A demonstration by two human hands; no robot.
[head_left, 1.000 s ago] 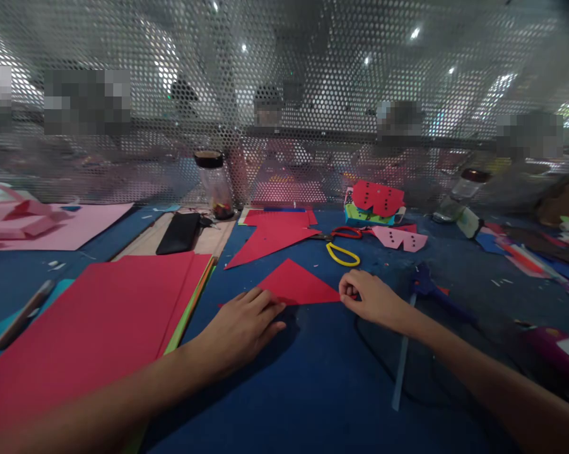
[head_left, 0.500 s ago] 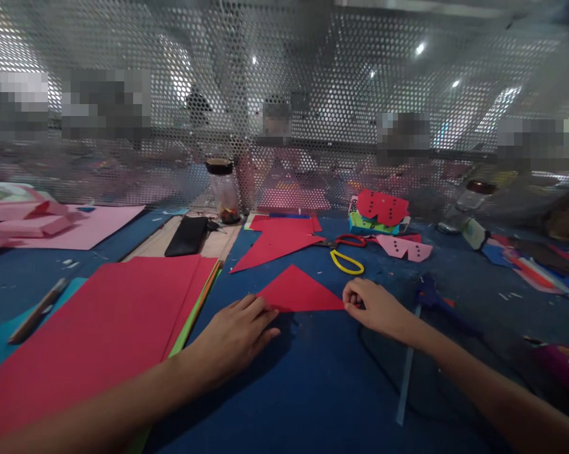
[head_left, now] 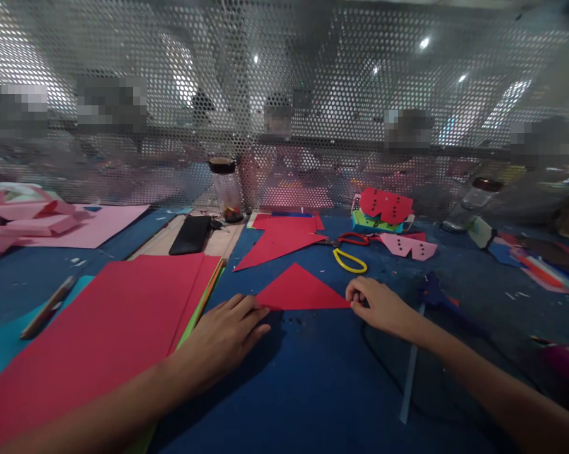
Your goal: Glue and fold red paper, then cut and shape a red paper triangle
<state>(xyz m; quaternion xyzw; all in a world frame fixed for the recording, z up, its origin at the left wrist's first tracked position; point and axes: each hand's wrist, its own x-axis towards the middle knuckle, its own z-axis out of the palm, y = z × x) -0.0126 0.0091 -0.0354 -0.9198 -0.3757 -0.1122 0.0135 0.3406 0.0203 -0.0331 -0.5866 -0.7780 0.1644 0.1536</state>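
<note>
A red paper triangle (head_left: 298,291) lies on the blue table in front of me, its long straight edge toward me and its point away. My left hand (head_left: 237,329) rests over the left corner, fingers stretched out and thumb apart, fingertips touching the paper. At the right corner my right hand (head_left: 372,304) is closed, its curled fingers and thumb pinching the tip. Just beyond the triangle lie red paper scraps (head_left: 282,243) and a pair of scissors (head_left: 350,260) with one red and one yellow handle loop.
Stacked red sheets (head_left: 118,302) lie left, near a black phone (head_left: 190,234) and a jar (head_left: 226,192). Dotted paper cutouts (head_left: 386,206) sit at the back right. A blue glue gun (head_left: 438,296) with a glue stick lies beyond my right forearm. A perforated metal screen (head_left: 313,82) rises behind.
My left hand has slid slightly left along the triangle's near edge. My right hand stays at the right corner. The whole view has shifted a little.
</note>
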